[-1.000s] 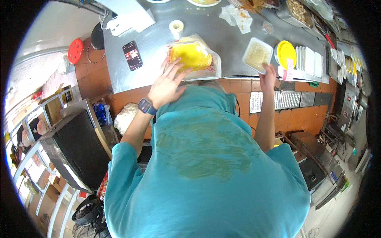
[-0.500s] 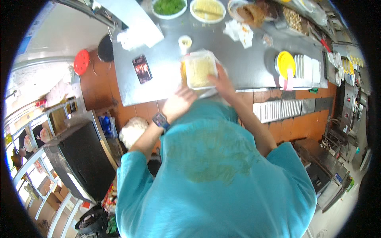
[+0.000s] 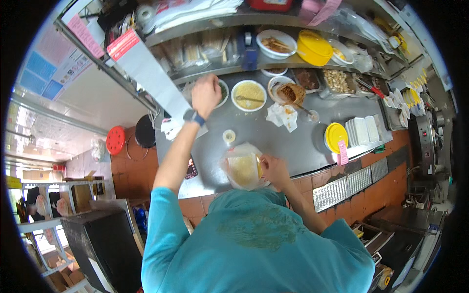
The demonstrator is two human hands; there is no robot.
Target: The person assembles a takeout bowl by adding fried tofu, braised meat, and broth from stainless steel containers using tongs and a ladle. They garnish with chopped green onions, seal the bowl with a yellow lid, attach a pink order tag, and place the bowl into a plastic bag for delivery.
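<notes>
A square food container [image 3: 243,168] with pale yellow contents sits in a thin clear plastic bag at the table's near edge. My right hand [image 3: 274,171] grips its right side, fingers closed on the bag and rim. Stretched far forward, my left hand [image 3: 205,95] is over the left edge of a white bowl of chopped greens [image 3: 223,93], mostly hidden behind it. Its fingers are curled; whatever they hold is out of sight. Beside that bowl stands a white bowl of minced pale yellow food [image 3: 248,96] with a spoon in it. A small round tub [image 3: 228,136] sits beyond the container.
A long white paper strip [image 3: 151,73] hangs by my left arm. A phone [image 3: 191,168] lies left of the container. Crumpled tissues [image 3: 282,116], a yellow-lidded tub [image 3: 336,138] and stacked white containers [image 3: 359,131] are to the right. A loaded metal shelf [image 3: 205,73] spans the back.
My left hand has left the container and reached forward to the greens. My right hand stays on the container's right side. The view has tilted up, bringing the back shelf into sight.
</notes>
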